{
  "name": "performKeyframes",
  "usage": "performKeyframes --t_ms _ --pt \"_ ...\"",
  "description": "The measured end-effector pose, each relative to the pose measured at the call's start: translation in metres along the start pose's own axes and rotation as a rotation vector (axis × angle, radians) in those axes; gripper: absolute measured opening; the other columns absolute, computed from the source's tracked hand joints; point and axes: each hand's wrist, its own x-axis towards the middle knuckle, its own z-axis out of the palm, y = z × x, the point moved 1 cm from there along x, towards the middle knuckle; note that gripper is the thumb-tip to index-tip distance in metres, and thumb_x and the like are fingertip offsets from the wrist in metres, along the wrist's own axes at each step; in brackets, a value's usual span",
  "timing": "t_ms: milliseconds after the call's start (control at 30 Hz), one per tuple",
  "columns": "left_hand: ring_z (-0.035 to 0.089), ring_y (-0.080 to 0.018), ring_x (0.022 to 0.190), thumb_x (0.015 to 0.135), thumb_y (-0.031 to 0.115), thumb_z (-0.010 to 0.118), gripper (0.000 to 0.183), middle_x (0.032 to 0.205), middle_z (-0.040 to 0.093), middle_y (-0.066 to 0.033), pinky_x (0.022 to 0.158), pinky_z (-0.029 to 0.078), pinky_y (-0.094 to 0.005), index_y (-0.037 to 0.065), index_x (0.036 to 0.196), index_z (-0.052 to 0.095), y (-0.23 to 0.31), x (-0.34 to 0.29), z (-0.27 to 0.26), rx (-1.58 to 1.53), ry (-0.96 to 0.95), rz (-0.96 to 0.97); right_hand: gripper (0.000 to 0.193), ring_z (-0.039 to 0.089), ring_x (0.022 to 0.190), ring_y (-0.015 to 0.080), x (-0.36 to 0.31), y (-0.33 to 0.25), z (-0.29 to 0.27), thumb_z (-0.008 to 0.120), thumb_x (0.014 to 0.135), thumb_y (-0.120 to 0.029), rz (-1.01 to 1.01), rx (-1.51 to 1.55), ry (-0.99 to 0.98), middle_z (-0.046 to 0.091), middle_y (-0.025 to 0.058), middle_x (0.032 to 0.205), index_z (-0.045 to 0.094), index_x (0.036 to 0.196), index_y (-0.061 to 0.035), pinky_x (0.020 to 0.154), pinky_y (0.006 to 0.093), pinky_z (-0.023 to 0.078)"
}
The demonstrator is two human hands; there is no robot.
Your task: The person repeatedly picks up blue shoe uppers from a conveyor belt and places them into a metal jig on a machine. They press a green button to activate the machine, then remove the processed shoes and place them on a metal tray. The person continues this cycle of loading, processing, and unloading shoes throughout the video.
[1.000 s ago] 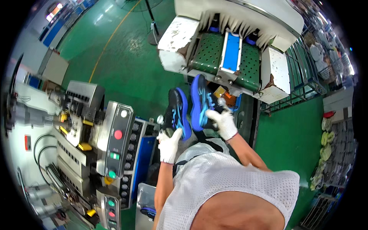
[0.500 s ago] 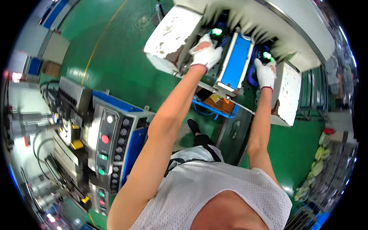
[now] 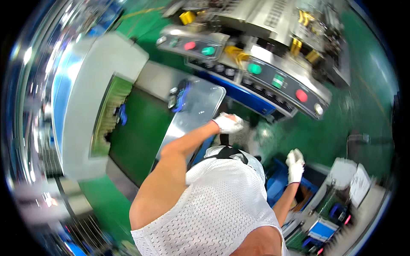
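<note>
Black-and-blue shoe [image 3: 183,97] rests on metal table [image 3: 204,102]

A green conveyor [image 3: 139,128] adjoins it amid green floor [image 3: 337,136]. Left hand [image 3: 229,123] hangs half open near the table's edge; right hand [image 3: 295,165], loosely extended, is near a blue container [image 3: 276,181]; both look empty.

Glossy green floor [image 3: 371,106] spreads at 3 o'clock, catching a white reflection [image 3: 265,133] near centre; a yellow line [image 3: 145,11] crosses it at 11. Bright lights [image 3: 28,54] blur at 10, and a slatted rack [image 3: 87,232] stands toward 8.
</note>
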Motion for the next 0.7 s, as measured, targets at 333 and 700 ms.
performKeyframes --t_ms 333,700 --pt "0.067 -0.0368 0.110 0.096 0.049 0.054 0.039 0.116 0.071 -0.0144 0.093 0.051 -0.0533 0.018 0.111 0.069 -0.326 -0.328 0.021 -0.311 0.854 -1.259 0.051 0.068 0.086 0.0208 0.110 -0.041 0.259 0.071 0.094 -0.026 -0.054 -0.686 -0.528 0.072 0.0110 0.104 0.057 0.139 -0.0061 0.072 0.0379 0.057" --pt "0.053 -0.0408 0.126 0.089 0.039 0.068 0.051 0.132 0.059 -0.0216 0.103 0.043 -0.0579 0.010 0.129 0.057 -0.556 -0.495 0.013 -0.020 1.253 -1.484 0.058 0.068 0.087 0.0194 0.057 -0.137 0.370 0.071 0.088 -0.024 0.089 -0.872 -0.642 0.069 0.0130 0.110 0.055 0.137 0.0030 0.069 0.0329 0.057"
